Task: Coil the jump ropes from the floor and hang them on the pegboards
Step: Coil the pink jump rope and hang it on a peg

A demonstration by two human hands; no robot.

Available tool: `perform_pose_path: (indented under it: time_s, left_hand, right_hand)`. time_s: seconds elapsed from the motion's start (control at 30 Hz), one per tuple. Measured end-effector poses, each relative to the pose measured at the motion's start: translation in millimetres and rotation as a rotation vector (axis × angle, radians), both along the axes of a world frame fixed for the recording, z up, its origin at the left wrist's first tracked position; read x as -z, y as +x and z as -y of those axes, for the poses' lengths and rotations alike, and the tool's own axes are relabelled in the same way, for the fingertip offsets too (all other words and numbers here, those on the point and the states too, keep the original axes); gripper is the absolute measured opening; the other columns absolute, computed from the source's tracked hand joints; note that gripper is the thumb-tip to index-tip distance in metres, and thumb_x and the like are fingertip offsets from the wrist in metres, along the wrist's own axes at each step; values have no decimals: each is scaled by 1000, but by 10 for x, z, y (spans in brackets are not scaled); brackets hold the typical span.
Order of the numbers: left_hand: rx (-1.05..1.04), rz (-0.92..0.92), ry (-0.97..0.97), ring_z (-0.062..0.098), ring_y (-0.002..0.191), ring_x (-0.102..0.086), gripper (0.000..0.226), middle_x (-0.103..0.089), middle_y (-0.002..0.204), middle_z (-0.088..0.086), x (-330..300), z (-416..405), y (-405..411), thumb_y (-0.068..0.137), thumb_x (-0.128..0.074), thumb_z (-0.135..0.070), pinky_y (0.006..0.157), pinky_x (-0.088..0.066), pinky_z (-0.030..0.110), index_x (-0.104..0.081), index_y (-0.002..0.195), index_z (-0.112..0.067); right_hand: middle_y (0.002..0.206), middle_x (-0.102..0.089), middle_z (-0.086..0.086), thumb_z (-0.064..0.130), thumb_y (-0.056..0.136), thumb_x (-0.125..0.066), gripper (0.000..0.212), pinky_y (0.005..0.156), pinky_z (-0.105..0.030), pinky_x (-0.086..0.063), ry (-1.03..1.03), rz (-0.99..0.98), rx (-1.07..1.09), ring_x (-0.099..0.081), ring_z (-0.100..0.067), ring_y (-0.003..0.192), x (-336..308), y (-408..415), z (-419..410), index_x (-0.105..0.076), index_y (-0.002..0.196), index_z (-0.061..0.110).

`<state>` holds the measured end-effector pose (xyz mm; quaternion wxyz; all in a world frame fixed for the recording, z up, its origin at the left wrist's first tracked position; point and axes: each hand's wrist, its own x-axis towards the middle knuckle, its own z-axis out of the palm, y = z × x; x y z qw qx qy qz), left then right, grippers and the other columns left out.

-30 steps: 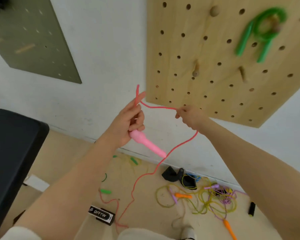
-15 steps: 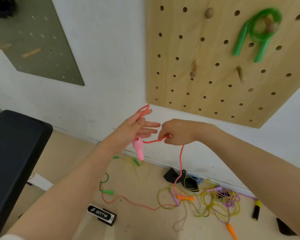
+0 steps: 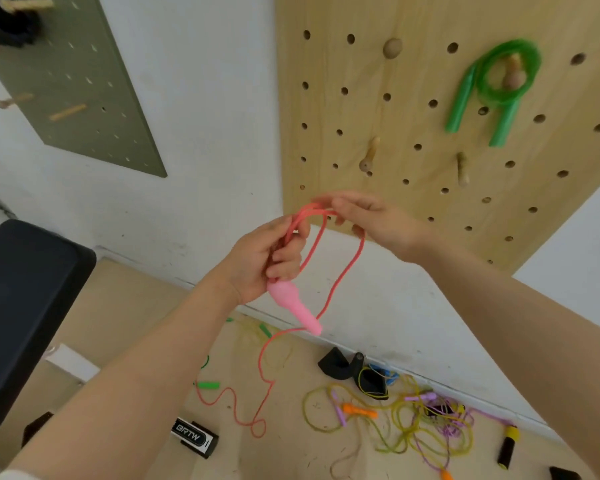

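Observation:
My left hand (image 3: pixel 262 259) grips a pink jump rope handle (image 3: pixel 293 306) together with several loops of its red cord (image 3: pixel 340 275). My right hand (image 3: pixel 371 218) pinches the cord at the top of the loops, just right of the left hand. The rest of the cord trails down to the floor and snakes left. A wooden pegboard (image 3: pixel 413 133) fills the wall ahead, with a coiled green jump rope (image 3: pixel 489 91) hung on a peg at its upper right. Bare pegs (image 3: pixel 369 157) stick out lower down. A green pegboard (image 3: pixel 70 84) hangs at the left.
Tangled yellow and purple ropes (image 3: pixel 413 420) with orange handles lie on the floor at the right, beside black items (image 3: pixel 354 370). A green handle (image 3: pixel 208 385) and a black box marked BRTW (image 3: pixel 194 438) lie nearer. A black bench (image 3: pixel 21 306) stands at the left.
My right hand has lifted the cord up and over to the left hand, adding another loop. More cord has come off the floor, and the view has tilted slightly.

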<state>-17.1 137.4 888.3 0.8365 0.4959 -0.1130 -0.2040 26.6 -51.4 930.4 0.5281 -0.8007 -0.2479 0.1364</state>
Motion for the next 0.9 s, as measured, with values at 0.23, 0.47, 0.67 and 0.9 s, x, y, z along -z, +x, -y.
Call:
perform_pose_path:
  time_s: [0.23, 0.47, 0.67, 0.9]
  left_hand:
    - [-163, -135, 34, 7, 36, -28, 43, -33, 52, -5, -45, 119, 15, 90, -28, -21, 38, -28, 18, -49, 53, -18]
    - [-307, -21, -15, 10, 40, -3, 42, -7, 49, -6, -192, 359, -135, 79, -38, -47, 38, -8, 20, -57, 51, -23]
    - [-431, 1, -376, 8, 37, -5, 44, -11, 44, -6, -83, -30, -111, 85, -38, -37, 32, -15, 14, -73, 97, -14]
    - [-571, -3, -173, 1, 32, -23, 23, -72, 81, -8, -48, -472, -9, 94, -41, -30, 34, -26, 11, -54, 111, -25]
  right_hand:
    - [48, -36, 6, 28, 96, -47, 36, 50, -21, -23, -69, 10, -60, -28, -8, 47, -2, 85, 16, -57, 66, 13]
    - [44, -45, 4, 44, 95, -42, 49, 42, -20, -26, 28, -69, 25, -29, -8, 39, 41, 164, -74, -54, 59, 13]
    - [67, -51, -3, 17, 97, -44, 20, 69, -24, -43, 17, -239, -45, -46, -15, 61, 568, 288, 239, -61, 88, 11]
    - [76, -51, -2, 20, 97, -45, 20, 66, -26, -43, -502, -68, 79, -50, -18, 67, 730, 333, 92, -57, 83, 12]
